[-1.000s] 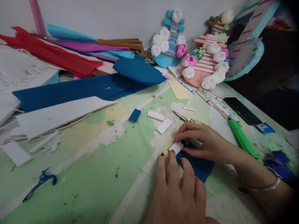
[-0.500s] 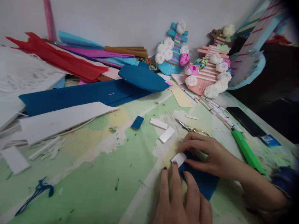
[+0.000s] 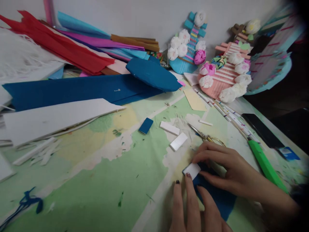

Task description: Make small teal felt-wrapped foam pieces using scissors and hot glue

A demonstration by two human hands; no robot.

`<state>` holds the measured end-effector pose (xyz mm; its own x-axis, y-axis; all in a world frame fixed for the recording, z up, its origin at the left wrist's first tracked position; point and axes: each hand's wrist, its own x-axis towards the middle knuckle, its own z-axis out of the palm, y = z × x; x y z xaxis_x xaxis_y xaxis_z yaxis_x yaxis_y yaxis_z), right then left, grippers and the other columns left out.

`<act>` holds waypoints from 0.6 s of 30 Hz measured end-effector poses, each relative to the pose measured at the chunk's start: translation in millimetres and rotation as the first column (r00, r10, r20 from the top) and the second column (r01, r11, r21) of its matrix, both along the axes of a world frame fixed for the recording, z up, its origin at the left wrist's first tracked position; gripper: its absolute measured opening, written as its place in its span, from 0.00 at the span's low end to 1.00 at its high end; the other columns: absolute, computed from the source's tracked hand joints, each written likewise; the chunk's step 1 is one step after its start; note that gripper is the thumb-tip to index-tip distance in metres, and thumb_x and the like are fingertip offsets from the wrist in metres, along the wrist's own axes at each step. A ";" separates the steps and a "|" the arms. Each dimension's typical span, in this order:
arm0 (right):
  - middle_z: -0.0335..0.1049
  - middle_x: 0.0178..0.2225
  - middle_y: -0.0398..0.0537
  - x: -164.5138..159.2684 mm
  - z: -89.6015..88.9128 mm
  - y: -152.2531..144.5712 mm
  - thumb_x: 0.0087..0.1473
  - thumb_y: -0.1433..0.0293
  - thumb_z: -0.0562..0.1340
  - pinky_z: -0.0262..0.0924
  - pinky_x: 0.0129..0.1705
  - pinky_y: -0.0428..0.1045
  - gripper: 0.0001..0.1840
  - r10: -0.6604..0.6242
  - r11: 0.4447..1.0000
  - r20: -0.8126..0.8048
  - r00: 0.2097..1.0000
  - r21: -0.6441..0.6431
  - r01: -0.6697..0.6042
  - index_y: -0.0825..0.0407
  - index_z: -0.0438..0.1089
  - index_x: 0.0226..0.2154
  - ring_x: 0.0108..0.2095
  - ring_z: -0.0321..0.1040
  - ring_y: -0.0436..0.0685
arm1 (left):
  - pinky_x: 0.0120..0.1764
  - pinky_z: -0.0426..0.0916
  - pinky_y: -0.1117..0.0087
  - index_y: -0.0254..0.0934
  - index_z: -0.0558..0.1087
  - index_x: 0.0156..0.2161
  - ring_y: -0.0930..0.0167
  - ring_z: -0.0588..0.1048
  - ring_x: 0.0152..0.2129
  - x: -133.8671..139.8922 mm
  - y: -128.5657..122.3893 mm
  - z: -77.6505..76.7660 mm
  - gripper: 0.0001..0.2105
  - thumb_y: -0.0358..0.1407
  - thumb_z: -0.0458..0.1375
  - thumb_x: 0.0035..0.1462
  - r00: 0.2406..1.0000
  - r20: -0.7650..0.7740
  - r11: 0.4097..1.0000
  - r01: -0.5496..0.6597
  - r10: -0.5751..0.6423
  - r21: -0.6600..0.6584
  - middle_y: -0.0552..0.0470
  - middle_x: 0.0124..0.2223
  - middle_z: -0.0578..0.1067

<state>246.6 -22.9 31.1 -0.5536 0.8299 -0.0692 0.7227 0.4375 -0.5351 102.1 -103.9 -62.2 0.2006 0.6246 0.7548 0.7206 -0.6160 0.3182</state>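
Note:
A small white foam block (image 3: 193, 169) lies on the end of a dark blue crepe paper piece (image 3: 224, 201), whose edge shows along the block's left side. My right hand (image 3: 228, 169) grips the block between thumb and index finger at its right part. With fingers spread, my left hand (image 3: 193, 212) rests one fingertip on the block's near edge; its thumb lies by the blue paper. Two bare white blocks, one the farther block (image 3: 169, 127) and one the nearer block (image 3: 178, 141), lie beyond my hands. Left of them is a blue-covered block (image 3: 146, 125).
Gold-handled scissors (image 3: 199, 131) lie just beyond my right hand. A green cutter (image 3: 266, 166) and a black phone (image 3: 263, 130) are to the right. Crepe paper sheets (image 3: 72, 48), white foam board (image 3: 55, 119) and flower-decorated paper guitars (image 3: 184, 62) stand or lie at the back.
The view has shifted, so most things appear farther right or left in the picture. Both hands keep nearly the same hold at the white block on the blue paper.

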 end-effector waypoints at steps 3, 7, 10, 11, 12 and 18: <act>0.65 0.41 0.46 0.4 -0.5 0.7 0.55 0.75 0.59 0.62 0.42 0.48 0.12 0.010 1.000 0.000 1.000 0.026 -0.010 0.46 0.66 0.43 0.42 0.64 0.52 | 0.42 0.73 0.53 0.34 0.72 0.32 0.53 0.75 0.44 4.7 -1.2 2.4 0.06 0.32 0.53 0.57 0.999 0.033 0.999 -0.032 0.032 -0.006 0.44 0.40 0.77; 0.65 0.41 0.46 0.5 -0.6 1.0 0.55 0.75 0.59 0.64 0.41 0.47 0.12 0.015 0.999 -0.001 1.000 0.037 -0.015 0.46 0.66 0.42 0.41 0.65 0.52 | 0.42 0.73 0.54 0.34 0.71 0.32 0.55 0.76 0.43 11.2 1.7 8.1 0.06 0.30 0.52 0.56 0.980 0.141 0.990 -0.139 0.140 -0.011 0.44 0.38 0.78; 0.65 0.40 0.46 0.5 -0.4 0.9 0.55 0.75 0.59 0.64 0.41 0.47 0.12 0.021 0.999 -0.007 1.000 0.036 -0.021 0.47 0.66 0.42 0.41 0.65 0.52 | 0.44 0.71 0.54 0.36 0.69 0.29 0.57 0.75 0.45 12.8 4.0 11.1 0.08 0.26 0.50 0.55 0.972 0.169 0.986 -0.166 0.161 0.021 0.46 0.37 0.79; 0.66 0.40 0.46 0.4 -0.4 0.8 0.55 0.75 0.59 0.64 0.41 0.47 0.12 0.019 0.999 -0.007 1.000 0.034 -0.019 0.47 0.66 0.42 0.40 0.65 0.52 | 0.45 0.69 0.54 0.37 0.68 0.28 0.58 0.75 0.46 13.0 4.4 11.0 0.09 0.25 0.49 0.55 0.971 0.171 0.984 -0.172 0.164 0.034 0.46 0.37 0.79; 0.66 0.40 0.46 0.4 -0.4 0.8 0.55 0.75 0.59 0.64 0.41 0.47 0.12 0.018 0.999 -0.006 1.000 0.033 -0.018 0.47 0.67 0.42 0.40 0.65 0.52 | 0.47 0.68 0.54 0.37 0.68 0.28 0.58 0.74 0.47 13.3 4.4 10.4 0.09 0.25 0.49 0.55 0.969 0.176 0.982 -0.183 0.173 0.040 0.46 0.37 0.79; 0.65 0.41 0.46 -0.1 0.5 0.4 0.55 0.76 0.59 0.64 0.41 0.47 0.13 0.009 1.000 0.001 1.000 0.014 -0.009 0.46 0.66 0.43 0.41 0.65 0.52 | 0.53 0.63 0.54 0.33 0.72 0.34 0.56 0.71 0.50 14.2 -2.0 -1.2 0.05 0.30 0.55 0.52 0.990 0.014 0.988 -0.143 0.143 -0.051 0.41 0.44 0.78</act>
<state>246.5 -22.6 31.6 -0.5608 0.8259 -0.0582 0.7195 0.4513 -0.5279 116.3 -105.9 -63.4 0.0937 0.6828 0.7246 0.7943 -0.4901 0.3591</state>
